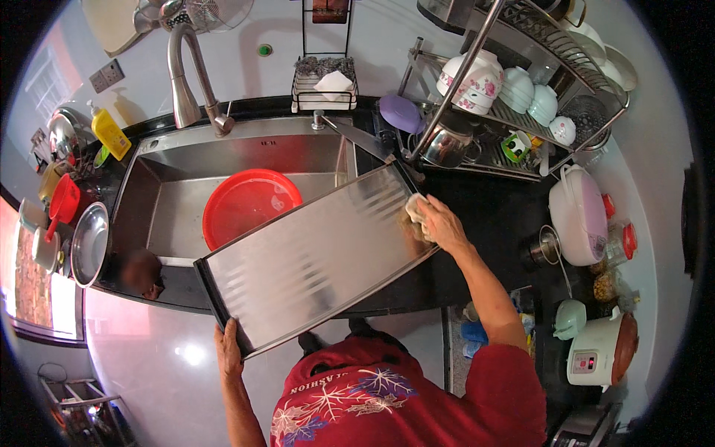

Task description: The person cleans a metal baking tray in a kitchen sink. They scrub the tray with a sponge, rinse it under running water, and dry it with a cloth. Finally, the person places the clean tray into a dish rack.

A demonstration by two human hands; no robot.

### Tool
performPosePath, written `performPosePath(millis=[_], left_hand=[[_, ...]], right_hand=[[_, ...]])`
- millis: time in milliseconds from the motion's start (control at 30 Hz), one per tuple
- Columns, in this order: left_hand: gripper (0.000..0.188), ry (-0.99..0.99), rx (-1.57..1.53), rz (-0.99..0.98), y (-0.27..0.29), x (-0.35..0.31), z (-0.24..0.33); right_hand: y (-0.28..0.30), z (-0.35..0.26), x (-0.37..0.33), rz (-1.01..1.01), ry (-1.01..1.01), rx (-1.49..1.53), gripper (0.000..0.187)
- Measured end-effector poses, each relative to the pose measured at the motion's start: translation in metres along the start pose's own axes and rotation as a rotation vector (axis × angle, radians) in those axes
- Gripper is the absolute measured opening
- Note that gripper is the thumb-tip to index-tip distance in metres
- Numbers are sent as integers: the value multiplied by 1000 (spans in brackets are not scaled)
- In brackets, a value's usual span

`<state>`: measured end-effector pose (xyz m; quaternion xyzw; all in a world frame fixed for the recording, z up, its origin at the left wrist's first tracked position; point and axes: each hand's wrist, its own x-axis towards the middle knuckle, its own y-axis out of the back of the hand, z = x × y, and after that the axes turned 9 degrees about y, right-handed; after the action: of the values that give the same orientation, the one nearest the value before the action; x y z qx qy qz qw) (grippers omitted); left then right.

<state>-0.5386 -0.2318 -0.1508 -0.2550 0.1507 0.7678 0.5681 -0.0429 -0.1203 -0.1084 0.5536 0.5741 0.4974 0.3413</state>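
A shiny rectangular metal panel (320, 257) with dark end edges is held at a slant across the sink's front edge and the black counter. Pale stripes show on its face near two corners. My left hand (229, 348) grips its near left corner, thumb on the dark edge. With bent fingers, my right hand (441, 227) presses a whitish cloth (417, 208) against the panel's right end. Behind the panel, a red basin (249, 201) sits in the steel sink (175, 167), its near right side covered by the panel.
A knife (365, 139) lies by the sink's far right corner. The dish rack (503, 123) holds bowls and a metal pot. A rice cooker (596, 354) and a pink-white appliance (577, 216) stand at right. Left are a metal bowl (90, 244) and yellow bottle (110, 132).
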Motion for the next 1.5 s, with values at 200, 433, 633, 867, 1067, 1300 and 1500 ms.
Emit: performPosePath(millis=[200, 433, 633, 867, 1067, 1300, 1500], left_hand=[[31, -19, 48, -9, 9, 11, -9], [41, -65, 176, 62, 16, 17, -16], [40, -57, 142, 10, 9, 9, -8], [26, -44, 95, 11, 10, 10, -9], [23, -64, 74, 16, 10, 13, -13], [46, -31, 219, 1, 17, 21, -18], [49, -57, 308, 16, 16, 20, -16]], right_hand=[[23, -45, -47, -110, -176, -265, 23], [47, -60, 37, 189, -135, -205, 23], [0, -28, 81, 221, 172, -481, 34], [-11, -36, 34, 9, 128, -714, 32], [-1, -53, -19, -251, -131, -583, 32], [-3, -69, -16, -115, -378, -348, 25], [-63, -88, 30, 313, -173, -351, 32]])
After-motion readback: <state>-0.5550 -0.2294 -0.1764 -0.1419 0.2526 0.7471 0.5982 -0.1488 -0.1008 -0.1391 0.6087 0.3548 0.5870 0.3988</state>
